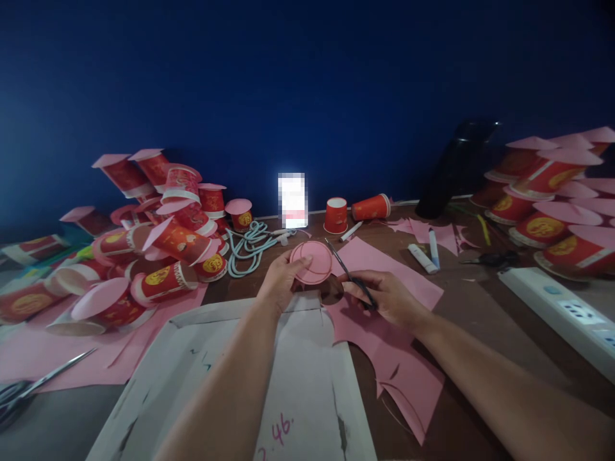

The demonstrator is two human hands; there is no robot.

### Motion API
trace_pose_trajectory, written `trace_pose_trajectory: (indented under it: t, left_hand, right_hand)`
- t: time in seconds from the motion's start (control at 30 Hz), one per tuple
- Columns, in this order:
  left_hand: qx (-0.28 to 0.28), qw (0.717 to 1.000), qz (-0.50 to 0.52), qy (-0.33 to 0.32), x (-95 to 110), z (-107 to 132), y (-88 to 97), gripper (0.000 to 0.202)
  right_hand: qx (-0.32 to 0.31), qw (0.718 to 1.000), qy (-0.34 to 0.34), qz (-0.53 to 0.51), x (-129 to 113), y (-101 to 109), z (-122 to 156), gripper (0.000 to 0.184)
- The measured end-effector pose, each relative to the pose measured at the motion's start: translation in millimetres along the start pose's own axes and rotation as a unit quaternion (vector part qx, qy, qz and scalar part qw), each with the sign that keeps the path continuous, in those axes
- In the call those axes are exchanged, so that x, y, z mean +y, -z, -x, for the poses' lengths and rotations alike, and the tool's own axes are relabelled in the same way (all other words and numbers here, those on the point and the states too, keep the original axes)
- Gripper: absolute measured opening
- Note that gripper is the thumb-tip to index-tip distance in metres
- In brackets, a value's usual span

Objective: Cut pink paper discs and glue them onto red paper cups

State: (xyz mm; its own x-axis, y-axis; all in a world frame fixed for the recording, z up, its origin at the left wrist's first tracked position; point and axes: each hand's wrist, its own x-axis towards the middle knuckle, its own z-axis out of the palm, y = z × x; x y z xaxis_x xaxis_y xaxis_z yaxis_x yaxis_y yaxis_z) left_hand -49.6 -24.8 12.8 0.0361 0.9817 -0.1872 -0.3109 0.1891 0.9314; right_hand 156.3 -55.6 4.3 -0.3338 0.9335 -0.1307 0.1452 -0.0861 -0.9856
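Between the thumb and fingers of my left hand (284,280) is a round pink paper disc (314,264) with a curved line drawn on it. My right hand (379,296) is closed around the dark handles of a pair of scissors (346,267). The blades point up and left, close to the disc's right edge; whether they touch it I cannot tell. Below my right hand lies a pink paper sheet (408,397) with curved cut-outs along its edge. Under my left forearm is a flat white cardboard piece (307,384) with handwriting on it.
Red paper cups (180,240) with pink discs are heaped at left, and more cups (542,225) stand at right. A second pair of scissors (43,381) lies at left. Beyond my hands are a cable (247,246), a lit screen (293,198) and an upright cup (336,216). A power strip (542,307) sits at right.
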Motion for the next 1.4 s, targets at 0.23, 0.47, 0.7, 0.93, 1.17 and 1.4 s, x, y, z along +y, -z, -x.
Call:
trace_pose_trajectory:
  t: [0.23,0.47,0.7,0.93,1.17,1.4]
  left_hand:
    - [0.013,1.000,0.007,-0.012,0.1,-1.3,1.4,0.039]
    - [0.020,0.999,-0.001,-0.026,-1.7,-3.3,0.8,0.035]
    - [0.011,1.000,0.000,-0.020,-4.6,-5.3,2.2,0.042]
    - [0.014,0.999,0.018,-0.039,-4.8,-5.5,1.3,0.040]
    - [0.020,0.998,0.027,-0.045,-4.0,-4.6,0.8,0.039]
    - [0.035,0.998,0.036,-0.040,-3.4,-4.3,-0.5,0.039]
  right_hand:
    - [0.005,1.000,0.004,0.010,-0.6,0.8,-1.0,0.046]
    - [-0.016,0.999,-0.017,-0.024,3.1,-0.9,-1.4,0.052]
    - [-0.025,0.999,-0.017,-0.026,2.6,-0.5,-0.7,0.049]
    - [-0.012,1.000,-0.007,-0.022,3.0,-0.3,-1.5,0.049]
    - [-0.017,1.000,-0.007,-0.010,1.6,-0.3,-0.8,0.048]
    - [-0.027,0.998,-0.024,-0.042,0.4,-1.9,0.7,0.053]
